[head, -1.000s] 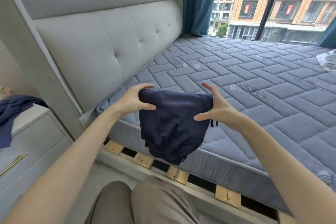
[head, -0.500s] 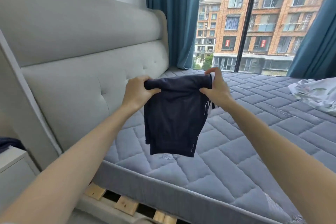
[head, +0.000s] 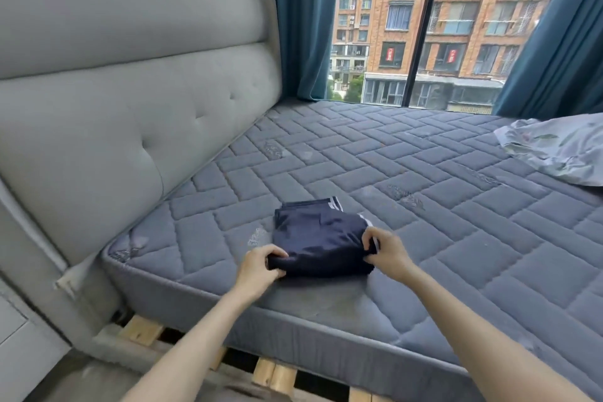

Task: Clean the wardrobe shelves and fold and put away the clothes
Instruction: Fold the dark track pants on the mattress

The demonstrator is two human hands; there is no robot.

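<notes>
A folded dark navy garment (head: 321,238) with white side stripes lies on the grey quilted mattress (head: 424,179), near its front edge. My left hand (head: 259,266) pinches the garment's near left corner. At the near right corner my right hand (head: 386,253) grips the fabric with curled fingers. Both hands rest low on the mattress surface.
A grey padded headboard (head: 130,101) rises on the left. A light patterned cloth (head: 558,147) lies at the mattress's far right. Wooden slats (head: 274,372) show under the mattress. Teal curtains (head: 303,19) frame a large window behind. A white cabinet (head: 19,346) stands at lower left.
The garment hung in the air between my hands; now it lies folded on the mattress, with both hands still holding its near corners.
</notes>
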